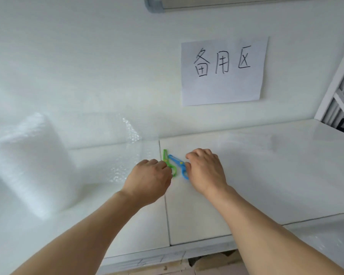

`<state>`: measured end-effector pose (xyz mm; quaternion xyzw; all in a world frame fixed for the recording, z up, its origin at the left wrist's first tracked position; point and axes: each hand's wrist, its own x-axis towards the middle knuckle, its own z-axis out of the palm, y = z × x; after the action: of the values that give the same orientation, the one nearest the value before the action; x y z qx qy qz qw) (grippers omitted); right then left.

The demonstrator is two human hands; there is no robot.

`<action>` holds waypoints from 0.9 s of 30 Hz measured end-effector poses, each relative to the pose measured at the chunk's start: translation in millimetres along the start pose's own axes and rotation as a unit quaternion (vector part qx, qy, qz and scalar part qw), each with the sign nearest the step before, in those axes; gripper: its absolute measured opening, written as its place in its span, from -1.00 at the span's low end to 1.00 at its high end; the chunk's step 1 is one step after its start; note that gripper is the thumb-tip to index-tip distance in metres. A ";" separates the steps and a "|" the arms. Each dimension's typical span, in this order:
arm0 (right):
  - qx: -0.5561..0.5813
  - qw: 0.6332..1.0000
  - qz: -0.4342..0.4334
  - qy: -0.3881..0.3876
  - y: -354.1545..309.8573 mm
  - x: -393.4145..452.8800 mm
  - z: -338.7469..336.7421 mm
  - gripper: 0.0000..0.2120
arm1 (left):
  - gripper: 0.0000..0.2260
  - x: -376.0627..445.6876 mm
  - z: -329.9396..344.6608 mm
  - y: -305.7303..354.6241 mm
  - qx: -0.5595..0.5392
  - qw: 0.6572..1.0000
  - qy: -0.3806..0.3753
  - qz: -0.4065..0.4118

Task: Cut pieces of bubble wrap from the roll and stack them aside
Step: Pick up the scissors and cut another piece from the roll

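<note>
Both hands reached forward over a white tabletop [246,175] toward two small pairs of plastic scissors lying side by side near the middle of the view. The left hand [149,181] had its fingers curled down over the handle end of the green scissors [165,155], whose blades pointed toward twelve o'clock; whether the fingers actually gripped the handle or only rested on it could not be told, since the knuckles hid the contact. The right hand [205,169] sat at three o'clock of the left, fingers bent and fingertips down at the handle of the blue scissors [176,160], whose blades angled toward eleven o'clock so that their tip lay just beside the green pair; again the hold itself was hidden. The roll of bubble wrap [26,161] stood at nine o'clock of the hands, large and cloudy white, well apart from the scissors. A loose clear sheet of bubble wrap [125,155] trailed from the roll toward three o'clock across the table, its free edge ending just beside the green scissors, and part of it rose against the wall behind. At one o'clock, on the white wall, hung a sheet of paper [222,72] with three handwritten characters in black. A seam in the tabletop [163,195] ran from twelve toward six o'clock beneath the left hand. At two o'clock a white slatted frame [340,96] leaned at the table's far end.
</note>
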<state>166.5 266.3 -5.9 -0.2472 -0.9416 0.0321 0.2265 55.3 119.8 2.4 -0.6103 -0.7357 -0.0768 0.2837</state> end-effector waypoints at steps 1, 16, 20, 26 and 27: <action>0.028 1.000 0.006 -0.009 -15.0 -0.4 0.5 -0.75 | -0.73 -10.6 -5.6 -5.8 -0.007 1.000 0.008 -0.009; 0.386 0.875 0.273 -0.102 -145.7 20.1 7.0 -0.37 | -0.80 -100.5 -26.9 -48.4 -0.237 0.890 0.033 -0.388; 0.438 0.840 0.301 -0.110 -151.6 16.4 7.2 -0.41 | -0.69 -95.6 -34.0 -41.7 -0.397 0.765 0.073 -0.501; 0.530 0.781 0.318 -0.087 -148.6 3.4 -0.8 -0.49 | -0.57 -73.9 -56.1 -32.9 -0.652 0.331 0.155 -0.665; 0.533 0.782 0.313 -0.082 -146.8 1.1 -1.8 -0.48 | -0.55 -70.5 -61.2 -30.4 -0.671 0.289 0.158 -0.665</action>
<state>100.2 138.2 21.5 -0.3645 -0.6601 0.6184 0.2216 53.1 24.1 24.1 0.1346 -0.5218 -0.8006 -0.2619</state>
